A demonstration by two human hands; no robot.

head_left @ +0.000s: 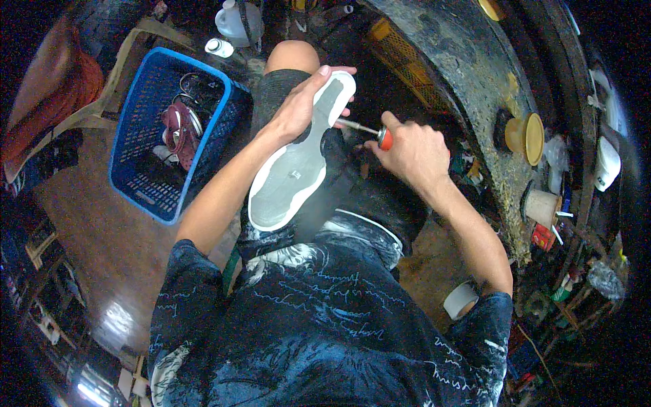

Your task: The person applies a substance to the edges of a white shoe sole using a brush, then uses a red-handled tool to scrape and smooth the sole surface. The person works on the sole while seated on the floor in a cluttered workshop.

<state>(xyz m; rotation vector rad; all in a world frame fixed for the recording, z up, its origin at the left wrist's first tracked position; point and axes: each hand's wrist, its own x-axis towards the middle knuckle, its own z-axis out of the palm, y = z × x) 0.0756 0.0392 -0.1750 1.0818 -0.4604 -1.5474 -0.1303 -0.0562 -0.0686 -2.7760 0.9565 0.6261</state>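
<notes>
My left hand point(298, 108) grips a shoe sole point(288, 180) near its heel end, thumb along the edge and fingertips showing on the far side. Grey covers the sole's middle, with a white border around it, and its wide end points toward my lap. In my right hand point(417, 152) is a screwdriver-like tool point(363, 127) with an orange-red handle collar and a thin metal shaft. The shaft points left to the sole's edge below the heel. Whether its tip touches the sole, I cannot tell.
A blue plastic basket point(119, 152) stands at the left with maroon and pale footwear inside. Beyond it are a white bottle point(219, 47) and a jug point(237, 24). A worn bench point(468, 64) curves along the right, bearing a yellow round container point(525, 139). A tape roll point(461, 300) lies lower right.
</notes>
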